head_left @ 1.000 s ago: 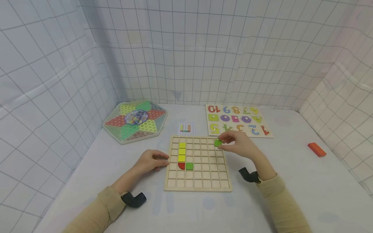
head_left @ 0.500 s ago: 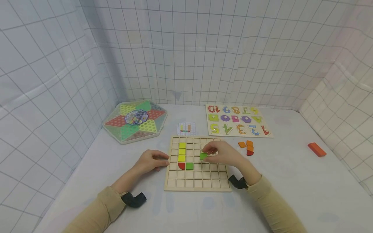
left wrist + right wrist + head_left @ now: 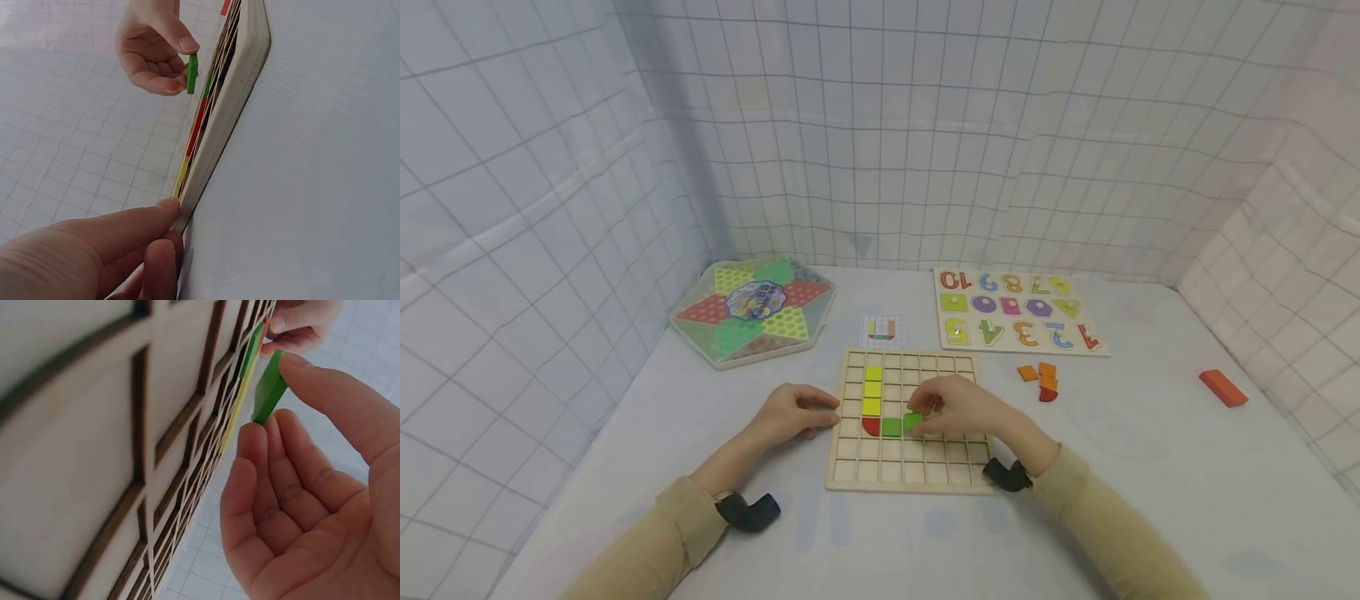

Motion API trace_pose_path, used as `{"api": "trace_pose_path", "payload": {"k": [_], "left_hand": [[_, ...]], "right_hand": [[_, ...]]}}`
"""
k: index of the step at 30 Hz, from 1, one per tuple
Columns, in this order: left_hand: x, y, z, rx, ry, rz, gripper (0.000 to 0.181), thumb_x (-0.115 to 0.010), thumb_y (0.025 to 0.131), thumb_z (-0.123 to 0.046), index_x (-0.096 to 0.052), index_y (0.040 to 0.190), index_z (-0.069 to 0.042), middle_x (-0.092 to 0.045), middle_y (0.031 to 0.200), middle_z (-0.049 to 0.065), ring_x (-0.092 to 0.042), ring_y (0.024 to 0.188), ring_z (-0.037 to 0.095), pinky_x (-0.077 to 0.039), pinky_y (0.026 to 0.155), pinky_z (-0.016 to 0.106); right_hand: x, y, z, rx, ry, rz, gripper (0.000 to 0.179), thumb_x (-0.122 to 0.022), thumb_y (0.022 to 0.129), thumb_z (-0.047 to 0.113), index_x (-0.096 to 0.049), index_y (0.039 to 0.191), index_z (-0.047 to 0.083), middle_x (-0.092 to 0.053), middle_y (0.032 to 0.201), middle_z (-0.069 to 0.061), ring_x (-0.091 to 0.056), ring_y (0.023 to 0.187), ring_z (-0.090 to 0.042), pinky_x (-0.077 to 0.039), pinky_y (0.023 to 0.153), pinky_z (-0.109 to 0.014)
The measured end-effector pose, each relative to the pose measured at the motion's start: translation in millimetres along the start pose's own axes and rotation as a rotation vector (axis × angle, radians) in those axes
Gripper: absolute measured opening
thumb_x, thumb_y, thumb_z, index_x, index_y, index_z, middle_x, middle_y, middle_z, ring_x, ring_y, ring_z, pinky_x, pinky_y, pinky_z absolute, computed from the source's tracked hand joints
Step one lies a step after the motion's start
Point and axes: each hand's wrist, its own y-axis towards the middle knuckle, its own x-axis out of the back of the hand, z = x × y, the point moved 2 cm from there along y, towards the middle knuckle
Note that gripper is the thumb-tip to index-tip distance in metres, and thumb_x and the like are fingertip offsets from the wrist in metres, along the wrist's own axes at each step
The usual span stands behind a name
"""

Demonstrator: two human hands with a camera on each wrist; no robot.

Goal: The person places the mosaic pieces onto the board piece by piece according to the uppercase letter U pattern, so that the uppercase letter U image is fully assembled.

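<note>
The right hand (image 3: pixel 958 408) pinches a green tile (image 3: pixel 912 419) between thumb and fingertips, its other fingers curled in; both wrist views show that tile tilted and just above the wooden grid board (image 3: pixel 889 472), not touching it; from the head view it appears just right of the seated green square (image 3: pixel 891 427). The left hand (image 3: pixel 786 412), loosely bent with a gap between thumb and index finger, rests its tips against the board's left edge (it holds no piece). Three yellow squares (image 3: pixel 872 390) line one column; a red quarter-round (image 3: pixel 871 427) sits below them, beside the seated green square. Beyond the board lies a small pattern card (image 3: pixel 884 331); to its right is a number puzzle (image 3: pixel 1000 319), and to its left a hexagonal game box (image 3: pixel 752 300); orange squares (image 3: pixel 1048 383) lie near the board's upper right; farther right is a red-orange block (image 3: pixel 1223 388).
</note>
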Motion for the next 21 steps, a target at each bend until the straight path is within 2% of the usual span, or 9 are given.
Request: {"api": "trace_pose_path", "payload": {"k": [7,21], "left_hand": [[0.7,-1.5,-1.9,0.001,0.005,0.001,0.03,-0.079,0.076,-0.024,-0.073,0.1,-0.008,-0.067,0.079,0.001,-0.056,0.059,0.014,-0.05,0.054,0.03],[0.4,-0.3,-0.5,0.011,0.007,-0.005,0.03,-0.079,0.075,-0.024,-0.073,0.1,-0.008,-0.067,0.079,0.001,-0.057,0.06,0.014,-0.05,0.054,0.03]], "right_hand": [[-6.2,4.9,-5.3,-0.013,-0.029,0.059,0.022,-0.077,0.078,0.023,-0.067,0.096,0.016,-0.061,0.081,0.01,-0.055,0.076,-0.008,-0.047,0.071,-0.026],[-8.8,4.7,-6.9,0.001,-0.053,0.046,0.023,-0.078,0.078,0.024,-0.066,0.096,0.016,-0.062,0.084,0.009,-0.055,0.078,-0.008,-0.048,0.073,-0.025]]}}
